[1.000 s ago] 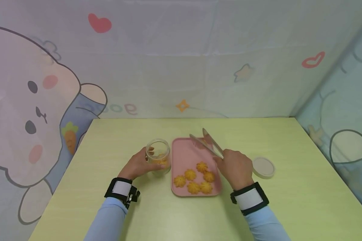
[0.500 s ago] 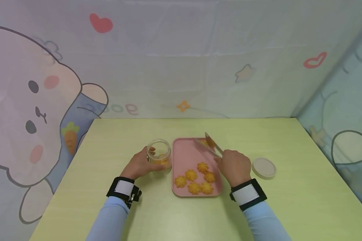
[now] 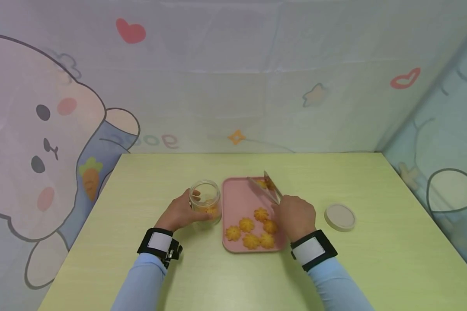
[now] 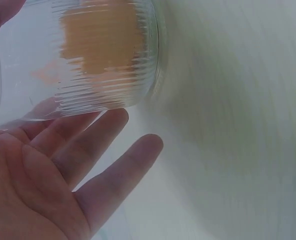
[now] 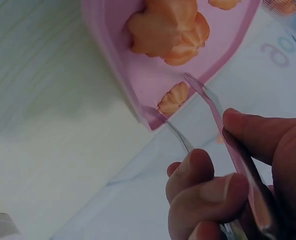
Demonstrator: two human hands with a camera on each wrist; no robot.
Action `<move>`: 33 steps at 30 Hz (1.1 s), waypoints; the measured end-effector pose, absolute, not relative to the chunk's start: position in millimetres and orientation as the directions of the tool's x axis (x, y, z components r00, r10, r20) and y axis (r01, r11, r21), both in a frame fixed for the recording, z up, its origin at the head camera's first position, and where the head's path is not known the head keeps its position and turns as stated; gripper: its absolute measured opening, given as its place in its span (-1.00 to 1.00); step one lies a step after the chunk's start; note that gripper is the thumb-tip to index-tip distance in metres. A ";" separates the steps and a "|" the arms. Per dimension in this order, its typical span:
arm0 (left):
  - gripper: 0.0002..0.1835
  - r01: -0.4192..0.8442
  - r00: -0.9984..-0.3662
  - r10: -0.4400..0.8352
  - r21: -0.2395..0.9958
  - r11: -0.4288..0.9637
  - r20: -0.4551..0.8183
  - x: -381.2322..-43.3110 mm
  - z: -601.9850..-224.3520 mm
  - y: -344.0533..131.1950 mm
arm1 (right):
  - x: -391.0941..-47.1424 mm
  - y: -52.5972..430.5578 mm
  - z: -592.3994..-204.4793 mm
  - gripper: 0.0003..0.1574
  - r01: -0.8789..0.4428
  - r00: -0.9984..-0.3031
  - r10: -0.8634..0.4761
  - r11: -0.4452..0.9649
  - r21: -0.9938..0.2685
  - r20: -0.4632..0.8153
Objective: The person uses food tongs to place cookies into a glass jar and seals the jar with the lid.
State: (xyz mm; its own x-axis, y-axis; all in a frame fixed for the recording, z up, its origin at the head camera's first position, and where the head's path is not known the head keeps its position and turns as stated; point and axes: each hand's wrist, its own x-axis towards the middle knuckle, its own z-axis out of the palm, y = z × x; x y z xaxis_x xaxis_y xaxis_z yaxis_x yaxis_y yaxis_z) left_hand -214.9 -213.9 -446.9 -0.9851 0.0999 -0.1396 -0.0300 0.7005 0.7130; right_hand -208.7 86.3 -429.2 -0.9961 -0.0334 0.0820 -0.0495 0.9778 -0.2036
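Note:
My left hand holds a ribbed glass jar upright, fingers on one side and thumb on the other. Yellow-orange cookies show through its wall. With my right hand I grip metal tongs, whose two arms stand apart. Their tips straddle a small cookie in the far right corner of the pink tray; whether both tips touch it I cannot tell. Several flower-shaped cookies lie at the tray's near end, one partly hidden by my right hand.
A round pale lid lies on the light yellow table, right of my right hand. The jar stands close beside the tray's left edge. A printed cloth hangs behind the table.
My right hand has shifted left and the tongs' tips have come down around the far corner cookie, a little closer together. The left hand and jar have stayed in place.

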 end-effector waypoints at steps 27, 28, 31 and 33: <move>-0.05 -0.016 -0.986 0.109 0.719 0.695 -0.128 -212.6 -450.5 -211.6 | -191.5 90.5 -428.9 -0.52 -0.093 -0.982 -0.064 0.983 -0.157 0.179; -0.05 -0.015 -0.986 0.110 0.719 0.695 -0.127 -212.6 -450.7 -211.6 | -190.3 91.1 -428.9 -0.53 -0.093 -0.981 -0.064 0.983 -0.158 0.181; -0.06 -0.017 -0.986 0.110 0.723 0.690 -0.129 -212.8 -450.8 -211.6 | -187.7 92.9 -430.7 -0.54 -0.098 -0.979 -0.065 0.981 -0.165 0.194; -0.06 -0.022 -0.985 0.108 0.724 0.690 -0.133 -212.1 -450.0 -211.6 | -186.4 94.2 -432.8 -0.54 -0.100 -0.977 -0.066 0.981 -0.167 0.201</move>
